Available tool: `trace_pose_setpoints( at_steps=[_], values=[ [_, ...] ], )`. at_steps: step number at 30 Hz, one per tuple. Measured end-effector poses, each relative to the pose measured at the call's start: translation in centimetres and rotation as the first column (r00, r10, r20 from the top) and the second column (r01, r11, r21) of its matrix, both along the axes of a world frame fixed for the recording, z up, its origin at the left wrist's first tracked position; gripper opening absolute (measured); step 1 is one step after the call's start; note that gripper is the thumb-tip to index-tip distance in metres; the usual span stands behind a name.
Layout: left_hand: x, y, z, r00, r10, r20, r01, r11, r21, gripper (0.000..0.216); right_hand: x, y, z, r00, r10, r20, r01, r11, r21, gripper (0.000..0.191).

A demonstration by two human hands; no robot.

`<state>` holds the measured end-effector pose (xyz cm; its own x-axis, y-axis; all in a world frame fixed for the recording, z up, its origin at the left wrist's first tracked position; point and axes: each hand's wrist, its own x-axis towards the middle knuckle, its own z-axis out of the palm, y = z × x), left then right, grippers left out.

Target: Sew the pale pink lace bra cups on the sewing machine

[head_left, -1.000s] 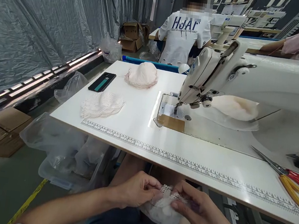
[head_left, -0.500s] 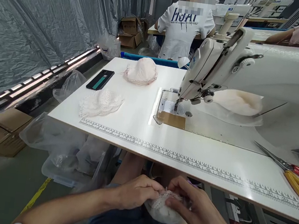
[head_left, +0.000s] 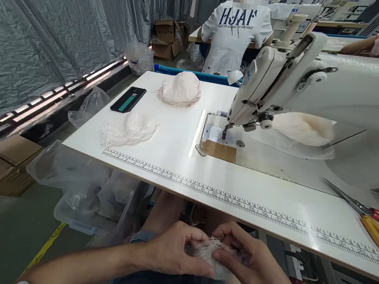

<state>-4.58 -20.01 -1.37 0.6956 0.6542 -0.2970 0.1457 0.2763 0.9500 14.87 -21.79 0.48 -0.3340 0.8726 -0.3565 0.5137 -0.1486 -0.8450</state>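
Note:
Below the table's front edge, over my lap, both hands pinch a small white lace piece (head_left: 209, 252). My left hand (head_left: 175, 249) grips its left side with closed fingers. My right hand (head_left: 247, 261) holds its right side, fingers curled over the lace. A white sewing machine (head_left: 308, 88) stands on the white table (head_left: 180, 159), its needle over the metal plate (head_left: 218, 139). A flat lace piece (head_left: 128, 129) lies at the table's left. A pink padded cup (head_left: 181, 89) sits further back.
A black phone (head_left: 128, 99) lies at the far left of the table. Scissors with red and yellow handles (head_left: 371, 217) rest at the right edge. Plastic bags and a bin (head_left: 88, 194) sit on the floor to the left. A person in a white shirt (head_left: 237, 32) works behind.
My hands have stayed in my lap, working the lace between the fingers; the left thumb has slid right over the piece. The view has tilted slightly.

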Motion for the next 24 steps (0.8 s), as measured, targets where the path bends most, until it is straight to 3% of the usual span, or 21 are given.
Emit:
trace_pose_setpoints(
  at_steps=[11,18,21,24],
  values=[
    [0.6,-0.5,-0.1,0.996,0.081,-0.043,-0.079,0.996,0.040,0.018,-0.4,-0.5,-0.5,0.992,-0.087,-0.090,0.084,0.996,-0.029,0.027],
    [-0.1,-0.2,0.0,0.995,0.004,-0.097,-0.001,0.999,0.038,0.020,0.3,-0.7,-0.2,0.990,0.002,0.142,-0.017,0.995,0.100,0.030],
    [-0.2,0.1,0.2,0.995,-0.049,-0.084,0.049,0.999,0.008,0.022,0.5,-0.5,0.2,0.986,0.112,0.127,-0.127,0.985,0.120,0.029],
    [-0.4,0.3,0.7,0.991,-0.073,-0.116,0.075,0.997,0.016,0.029,0.4,-0.1,0.1,0.986,0.150,0.070,-0.153,0.987,0.040,0.017]
  ],
)
